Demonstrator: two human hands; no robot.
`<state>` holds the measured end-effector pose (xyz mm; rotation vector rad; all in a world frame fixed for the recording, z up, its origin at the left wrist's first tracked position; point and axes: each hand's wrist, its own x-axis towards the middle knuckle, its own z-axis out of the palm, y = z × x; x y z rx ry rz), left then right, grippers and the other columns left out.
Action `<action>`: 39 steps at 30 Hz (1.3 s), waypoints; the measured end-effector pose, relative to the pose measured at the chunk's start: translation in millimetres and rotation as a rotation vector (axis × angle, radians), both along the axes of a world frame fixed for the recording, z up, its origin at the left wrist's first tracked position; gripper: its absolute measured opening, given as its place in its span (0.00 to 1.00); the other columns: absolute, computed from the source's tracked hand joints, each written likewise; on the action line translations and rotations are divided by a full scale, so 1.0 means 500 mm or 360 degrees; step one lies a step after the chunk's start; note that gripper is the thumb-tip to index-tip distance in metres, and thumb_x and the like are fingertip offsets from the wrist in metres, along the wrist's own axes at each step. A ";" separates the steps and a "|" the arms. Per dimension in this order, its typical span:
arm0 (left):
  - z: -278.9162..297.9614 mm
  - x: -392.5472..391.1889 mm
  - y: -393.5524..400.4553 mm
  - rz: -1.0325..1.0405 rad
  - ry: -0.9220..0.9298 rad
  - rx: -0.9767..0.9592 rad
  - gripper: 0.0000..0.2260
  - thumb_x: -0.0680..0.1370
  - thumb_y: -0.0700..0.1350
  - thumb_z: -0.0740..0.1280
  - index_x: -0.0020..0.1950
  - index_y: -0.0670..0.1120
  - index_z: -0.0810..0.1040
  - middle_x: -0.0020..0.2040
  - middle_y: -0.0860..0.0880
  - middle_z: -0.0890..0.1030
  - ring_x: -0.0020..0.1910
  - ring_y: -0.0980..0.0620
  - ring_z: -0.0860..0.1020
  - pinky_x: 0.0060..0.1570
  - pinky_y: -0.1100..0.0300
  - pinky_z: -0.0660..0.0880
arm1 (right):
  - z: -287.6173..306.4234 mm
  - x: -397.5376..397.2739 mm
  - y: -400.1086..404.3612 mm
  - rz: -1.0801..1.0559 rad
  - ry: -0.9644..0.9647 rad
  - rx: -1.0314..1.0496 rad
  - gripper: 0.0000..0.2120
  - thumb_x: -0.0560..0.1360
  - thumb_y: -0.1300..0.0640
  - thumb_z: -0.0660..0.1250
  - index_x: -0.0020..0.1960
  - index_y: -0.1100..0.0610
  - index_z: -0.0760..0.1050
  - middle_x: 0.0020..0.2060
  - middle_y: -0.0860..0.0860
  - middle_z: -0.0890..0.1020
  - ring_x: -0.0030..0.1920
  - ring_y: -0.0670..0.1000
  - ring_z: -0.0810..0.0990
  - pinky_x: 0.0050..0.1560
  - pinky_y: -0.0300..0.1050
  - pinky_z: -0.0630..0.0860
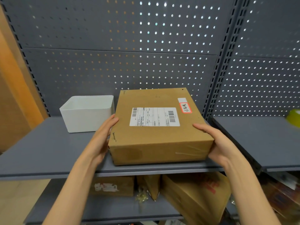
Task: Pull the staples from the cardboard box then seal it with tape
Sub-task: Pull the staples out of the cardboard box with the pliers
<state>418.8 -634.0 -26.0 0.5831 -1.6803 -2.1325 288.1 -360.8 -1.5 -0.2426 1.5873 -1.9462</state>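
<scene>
A flat brown cardboard box [155, 137] lies on the grey shelf [48, 153], with a white shipping label and a small red-framed sticker on top. A staple [114, 136] shows at its near left top edge. My left hand [103, 137] holds the box's left side, thumb at the top edge and fingers hidden along the side. My right hand [217, 142] holds the right side near the front corner, thumb on top. No tape is in view.
A white plastic bin [87, 114] stands left of the box, close to it. Grey pegboard [146, 46] backs the shelf. Several cardboard boxes [191, 197] lie on the lower shelf. A yellow-green object [294, 117] sits at the far right.
</scene>
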 end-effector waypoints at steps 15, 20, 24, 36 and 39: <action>0.042 0.003 0.042 0.0003 0.0147 0.0091 0.32 0.62 0.61 0.68 0.64 0.51 0.74 0.56 0.46 0.82 0.54 0.48 0.80 0.46 0.57 0.77 | 0.032 0.014 0.000 -0.0513 0.0105 -0.0341 0.20 0.67 0.38 0.67 0.56 0.44 0.75 0.47 0.47 0.73 0.44 0.47 0.73 0.52 0.48 0.69; 0.044 -0.014 0.111 0.0029 0.0409 0.0346 0.31 0.66 0.56 0.70 0.67 0.51 0.70 0.63 0.44 0.77 0.62 0.44 0.75 0.54 0.48 0.76 | 0.032 0.081 -0.055 -0.0518 0.0236 -0.0293 0.55 0.58 0.35 0.74 0.74 0.36 0.43 0.73 0.45 0.59 0.71 0.55 0.61 0.65 0.66 0.62; 0.038 -0.032 0.161 -0.0075 0.0621 0.0501 0.39 0.63 0.50 0.75 0.71 0.52 0.64 0.63 0.47 0.77 0.57 0.48 0.79 0.45 0.50 0.79 | 0.021 0.115 -0.099 -0.0403 0.0289 -0.0539 0.53 0.59 0.41 0.75 0.73 0.35 0.44 0.64 0.42 0.74 0.62 0.49 0.75 0.62 0.63 0.70; 0.071 0.044 -0.022 0.0044 0.0541 0.0323 0.28 0.73 0.64 0.62 0.70 0.55 0.69 0.59 0.47 0.81 0.55 0.47 0.81 0.57 0.46 0.74 | 0.060 0.023 -0.011 -0.0140 0.0313 -0.0583 0.16 0.65 0.52 0.71 0.52 0.51 0.82 0.49 0.50 0.85 0.46 0.49 0.84 0.38 0.42 0.80; 0.061 0.040 -0.019 -0.0101 0.0394 0.0003 0.23 0.71 0.59 0.65 0.67 0.58 0.72 0.57 0.53 0.82 0.51 0.53 0.82 0.48 0.54 0.76 | 0.052 -0.002 -0.006 -0.0052 0.0197 -0.0430 0.07 0.65 0.51 0.70 0.40 0.49 0.85 0.44 0.51 0.86 0.41 0.49 0.85 0.35 0.43 0.79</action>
